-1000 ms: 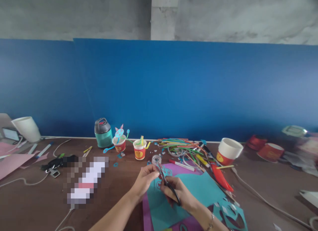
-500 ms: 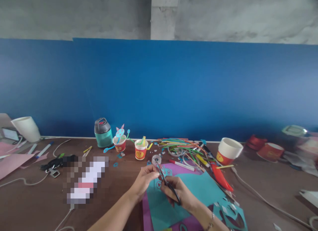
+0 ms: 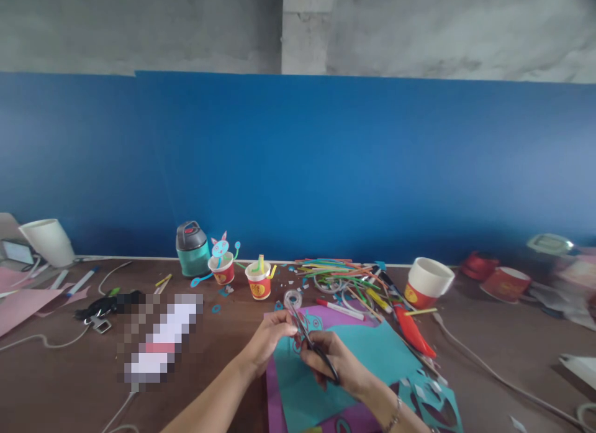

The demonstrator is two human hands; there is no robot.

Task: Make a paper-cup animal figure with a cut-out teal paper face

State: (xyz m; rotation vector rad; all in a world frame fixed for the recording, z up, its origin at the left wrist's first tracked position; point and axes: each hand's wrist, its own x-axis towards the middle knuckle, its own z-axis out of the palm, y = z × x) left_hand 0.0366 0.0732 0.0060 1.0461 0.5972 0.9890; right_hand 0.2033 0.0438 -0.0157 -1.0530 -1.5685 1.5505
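My right hand [image 3: 328, 358] is closed on dark-handled scissors [image 3: 333, 369], whose blades point up and left toward my other hand. My left hand [image 3: 272, 337] pinches a small teal paper piece with red drawn marks [image 3: 298, 341] beside the blades. Below both hands lie a teal sheet [image 3: 354, 352] and, under it, a purple sheet [image 3: 274, 396]. A clear tape roll [image 3: 293, 299] sits just beyond my fingertips. Another teal cutout with a drawn face [image 3: 315, 322] rests behind the scissors.
At the back stand a teal-and-grey container [image 3: 192, 256], a cup with a paper cat figure [image 3: 223, 271], a cup with straws [image 3: 259, 287] and stacked cups [image 3: 426, 284]. Straws [image 3: 330, 270] are heaped behind the sheets; teal scraps [image 3: 431, 399] lie at right.
The red-marked paper piece has turned slightly at the scissors. The cup with straws and the cup with the cat figure have shifted a little left. Both hands remain almost in place.
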